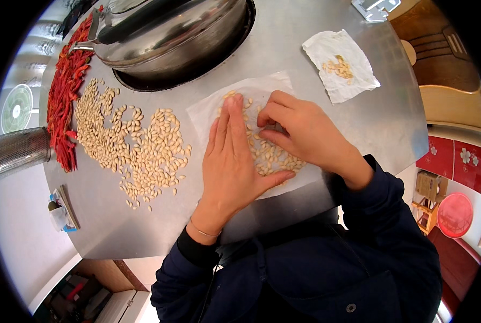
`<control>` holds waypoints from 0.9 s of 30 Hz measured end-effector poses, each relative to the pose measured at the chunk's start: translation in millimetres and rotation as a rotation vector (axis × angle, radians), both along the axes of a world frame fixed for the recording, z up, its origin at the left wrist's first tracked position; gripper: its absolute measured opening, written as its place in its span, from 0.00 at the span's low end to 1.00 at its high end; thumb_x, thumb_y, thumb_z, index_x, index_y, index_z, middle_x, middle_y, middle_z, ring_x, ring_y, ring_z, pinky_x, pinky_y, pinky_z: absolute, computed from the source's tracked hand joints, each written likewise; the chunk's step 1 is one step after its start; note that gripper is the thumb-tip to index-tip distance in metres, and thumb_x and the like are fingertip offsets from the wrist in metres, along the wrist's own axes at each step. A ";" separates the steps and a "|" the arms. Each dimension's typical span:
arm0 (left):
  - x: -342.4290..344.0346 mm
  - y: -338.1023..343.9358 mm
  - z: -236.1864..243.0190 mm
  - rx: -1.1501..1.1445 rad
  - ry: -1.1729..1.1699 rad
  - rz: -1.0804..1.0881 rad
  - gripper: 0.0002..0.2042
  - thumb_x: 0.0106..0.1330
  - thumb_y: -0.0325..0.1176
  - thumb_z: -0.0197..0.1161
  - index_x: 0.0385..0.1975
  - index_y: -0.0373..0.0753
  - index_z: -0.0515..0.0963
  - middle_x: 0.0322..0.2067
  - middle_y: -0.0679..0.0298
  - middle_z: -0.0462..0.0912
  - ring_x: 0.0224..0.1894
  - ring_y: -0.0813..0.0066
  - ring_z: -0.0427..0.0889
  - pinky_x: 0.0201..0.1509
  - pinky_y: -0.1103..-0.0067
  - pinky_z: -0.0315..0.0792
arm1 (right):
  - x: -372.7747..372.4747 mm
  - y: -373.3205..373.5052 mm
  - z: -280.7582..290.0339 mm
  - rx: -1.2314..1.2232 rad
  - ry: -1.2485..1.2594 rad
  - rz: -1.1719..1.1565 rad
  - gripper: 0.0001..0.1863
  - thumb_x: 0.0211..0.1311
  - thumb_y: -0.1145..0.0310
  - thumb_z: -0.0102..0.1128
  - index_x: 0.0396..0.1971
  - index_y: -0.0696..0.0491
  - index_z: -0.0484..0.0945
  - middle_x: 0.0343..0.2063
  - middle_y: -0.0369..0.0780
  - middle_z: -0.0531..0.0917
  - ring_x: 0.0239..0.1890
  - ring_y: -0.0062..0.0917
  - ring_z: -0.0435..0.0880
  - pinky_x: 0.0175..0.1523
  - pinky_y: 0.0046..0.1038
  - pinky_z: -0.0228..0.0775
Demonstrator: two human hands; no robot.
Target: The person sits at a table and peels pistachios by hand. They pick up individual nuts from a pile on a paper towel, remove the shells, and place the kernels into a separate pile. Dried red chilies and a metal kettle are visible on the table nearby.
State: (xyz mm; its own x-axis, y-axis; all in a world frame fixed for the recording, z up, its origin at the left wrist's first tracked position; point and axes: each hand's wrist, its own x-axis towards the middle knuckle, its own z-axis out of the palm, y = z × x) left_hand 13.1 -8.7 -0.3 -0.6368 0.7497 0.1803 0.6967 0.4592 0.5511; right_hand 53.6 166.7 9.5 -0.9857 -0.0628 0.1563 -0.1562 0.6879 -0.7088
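My left hand [229, 161] lies with fingers stretched out and thumb spread over pale oval seeds [277, 159] on a white paper sheet [202, 118]. My right hand [297, 129] is just to its right, fingers curled in toward the thumb above the same seeds; whatever is between the fingertips is hidden. A larger spread of seeds [154, 151] lies on the metal table [106, 226] to the left of the paper. A smaller crumpled white paper [318, 48] at the upper right holds yellowish bits [340, 70].
A large lidded metal pan [170, 37] stands at the back. Dried red chilies [62, 124] line the left edge beside a mesh cylinder [14, 153]. A white object [375, 8] sits at the top right. Wooden chairs [450, 107] and a pink round stool [454, 215] stand to the right.
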 end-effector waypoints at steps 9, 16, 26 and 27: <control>-10.8 -2.6 7.1 0.178 -0.338 -0.004 0.66 0.36 0.34 0.81 0.68 0.29 0.32 0.64 0.42 0.60 0.65 0.47 0.61 0.67 0.67 0.59 | -6.5 -11.7 -5.5 -0.092 0.139 0.039 0.12 0.47 0.77 0.66 0.35 0.56 0.78 0.34 0.39 0.76 0.32 0.32 0.78 0.37 0.28 0.73; -11.3 -5.1 0.8 0.202 -0.255 -0.028 0.66 0.36 0.31 0.81 0.69 0.32 0.31 0.65 0.42 0.58 0.66 0.49 0.62 0.67 0.69 0.61 | -8.3 -25.9 -2.0 0.002 0.100 0.029 0.17 0.42 0.74 0.68 0.37 0.56 0.77 0.33 0.41 0.76 0.38 0.37 0.77 0.42 0.34 0.72; -10.5 -4.9 1.8 0.196 -0.245 0.000 0.68 0.33 0.34 0.82 0.68 0.29 0.30 0.62 0.43 0.63 0.64 0.46 0.63 0.66 0.67 0.60 | -7.2 -26.8 -3.3 0.025 0.132 0.062 0.15 0.44 0.73 0.66 0.35 0.56 0.76 0.34 0.41 0.75 0.38 0.37 0.77 0.40 0.33 0.72; -10.2 -5.4 1.3 0.199 -0.262 0.007 0.68 0.33 0.33 0.82 0.68 0.29 0.30 0.62 0.43 0.63 0.64 0.46 0.63 0.66 0.67 0.61 | -9.0 -28.9 -5.0 0.007 0.190 0.052 0.15 0.44 0.73 0.66 0.35 0.56 0.75 0.35 0.42 0.75 0.38 0.37 0.77 0.40 0.33 0.72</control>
